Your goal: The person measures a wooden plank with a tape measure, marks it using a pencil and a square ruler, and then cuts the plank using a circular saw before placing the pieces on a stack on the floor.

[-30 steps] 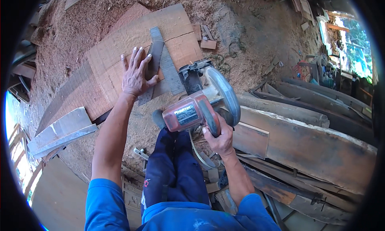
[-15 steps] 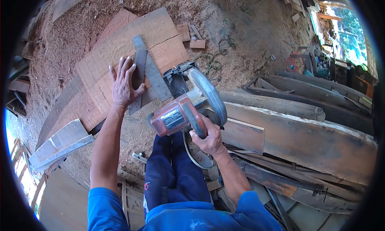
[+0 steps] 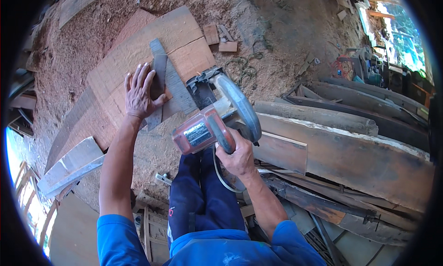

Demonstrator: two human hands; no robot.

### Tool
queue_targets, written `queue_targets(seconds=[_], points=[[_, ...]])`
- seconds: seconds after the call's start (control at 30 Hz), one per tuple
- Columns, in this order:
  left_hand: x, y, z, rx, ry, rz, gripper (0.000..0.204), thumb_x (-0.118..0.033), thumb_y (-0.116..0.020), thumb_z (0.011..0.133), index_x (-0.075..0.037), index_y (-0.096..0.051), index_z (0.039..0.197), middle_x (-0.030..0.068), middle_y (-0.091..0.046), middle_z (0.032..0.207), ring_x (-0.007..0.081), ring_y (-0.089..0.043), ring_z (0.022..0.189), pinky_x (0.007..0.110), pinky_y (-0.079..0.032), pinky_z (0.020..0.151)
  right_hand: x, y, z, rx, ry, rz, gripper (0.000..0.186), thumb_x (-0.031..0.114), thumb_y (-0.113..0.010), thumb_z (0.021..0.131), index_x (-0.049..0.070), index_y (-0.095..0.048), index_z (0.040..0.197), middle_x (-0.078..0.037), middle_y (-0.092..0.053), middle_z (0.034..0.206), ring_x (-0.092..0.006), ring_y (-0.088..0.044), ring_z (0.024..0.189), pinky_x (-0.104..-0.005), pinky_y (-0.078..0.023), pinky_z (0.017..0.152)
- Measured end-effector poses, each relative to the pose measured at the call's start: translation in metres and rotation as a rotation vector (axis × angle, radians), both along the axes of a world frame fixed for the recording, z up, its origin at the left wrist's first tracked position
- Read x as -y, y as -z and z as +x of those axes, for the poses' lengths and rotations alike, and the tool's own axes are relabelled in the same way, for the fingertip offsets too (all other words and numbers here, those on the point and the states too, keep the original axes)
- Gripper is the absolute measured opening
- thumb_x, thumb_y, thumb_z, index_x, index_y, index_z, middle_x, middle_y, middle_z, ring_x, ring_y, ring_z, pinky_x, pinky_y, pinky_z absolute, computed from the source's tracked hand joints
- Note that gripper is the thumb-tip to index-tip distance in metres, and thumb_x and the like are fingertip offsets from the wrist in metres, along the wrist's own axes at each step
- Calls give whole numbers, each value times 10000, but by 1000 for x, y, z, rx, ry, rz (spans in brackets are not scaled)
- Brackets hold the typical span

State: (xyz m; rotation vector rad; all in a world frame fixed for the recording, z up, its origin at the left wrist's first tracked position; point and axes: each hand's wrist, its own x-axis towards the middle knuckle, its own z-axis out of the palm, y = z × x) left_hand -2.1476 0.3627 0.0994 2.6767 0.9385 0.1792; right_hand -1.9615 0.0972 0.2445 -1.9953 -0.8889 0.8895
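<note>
On the wood board [image 3: 138, 58], the left hand [image 3: 140, 91] lies flat, grip released, pinning the metal square [image 3: 168, 83] steady; the right hand [image 3: 236, 156] has its grip clenched on the red saw [image 3: 210, 127].

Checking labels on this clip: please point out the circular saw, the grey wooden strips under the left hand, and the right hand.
Circular saw [image 3: 203, 132], head view, on its red motor housing.
Grey strips [image 3: 173, 79], head view, on the longer strip, right of the left hand.
Right hand [image 3: 237, 157], head view, on the back of the hand gripping the saw handle.
</note>
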Motion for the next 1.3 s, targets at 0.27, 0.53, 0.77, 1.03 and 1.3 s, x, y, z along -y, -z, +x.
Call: queue_targets(seconds=[0.27,0.53,0.77,1.03,1.3], points=[[-2,-1,1,-108,-18,47,980,-655,-630,749,-193,-340,1564,160,-180,1660,310,-119,1551,608,37,1211,-4,1,-2,6,11,-56,326,88,-715,778,16,-612,1079,-184,-679,785,-378,-703,735,-440,-551,657],[-2,-9,5,-171,-8,6,940,-617,-606,788,-148,-342,1559,162,-195,1656,322,-118,1549,589,42,1215,-14,4,0,-25,4,-58,309,84,-715,777,17,-605,1058,-181,-670,770,-374,-701,724,-438,-551,651],[-2,-2,2,-139,-3,25,980,-652,-626,759,-168,-340,1561,160,-207,1653,320,-134,1547,601,30,1213,-34,0,0,13,0,-40,310,104,-714,782,40,-603,1064,-178,-669,759,-386,-697,724,-448,-549,645],[-4,-2,8,-145,50,71,986,-754,-513,820,-101,-362,1543,194,-237,1634,355,-149,1538,587,20,1213,-46,2,5,-10,39,-17,265,54,-688,773,6,-615,1023,-144,-638,718,-273,-676,639,-384,-527,620],[-5,0,6,-86,37,24,967,-652,-642,761,-144,-377,1540,175,-219,1646,334,-147,1542,615,24,1205,-56,6,7,56,-54,-60,399,138,-757,746,35,-558,1077,-194,-661,766,-406,-676,726,-477,-550,665]])
